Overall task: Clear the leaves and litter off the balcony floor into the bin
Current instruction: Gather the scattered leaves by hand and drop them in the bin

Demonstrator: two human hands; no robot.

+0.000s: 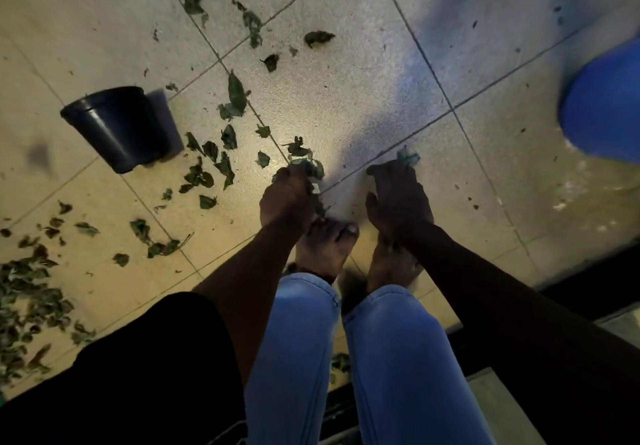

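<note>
Green leaves point(214, 167) lie scattered over the pale tiled floor point(346, 74), thickest in a heap at the left edge point(27, 292). My left hand point(285, 198) grips a bunch of leaves point(306, 167) low over the floor, just ahead of my bare feet. My right hand point(398, 198) reaches down beside it, and its fingertips touch a small green leaf point(408, 159) on the tile. Whether those fingers pinch the leaf is unclear. A blue bin point(602, 108) shows partly at the right edge.
A black plastic plant pot point(117, 126) lies on its side to the left among the leaves. My knees in light jeans point(346, 358) and bare feet point(329, 247) fill the lower middle. A dark threshold point(588, 292) runs along the lower right.
</note>
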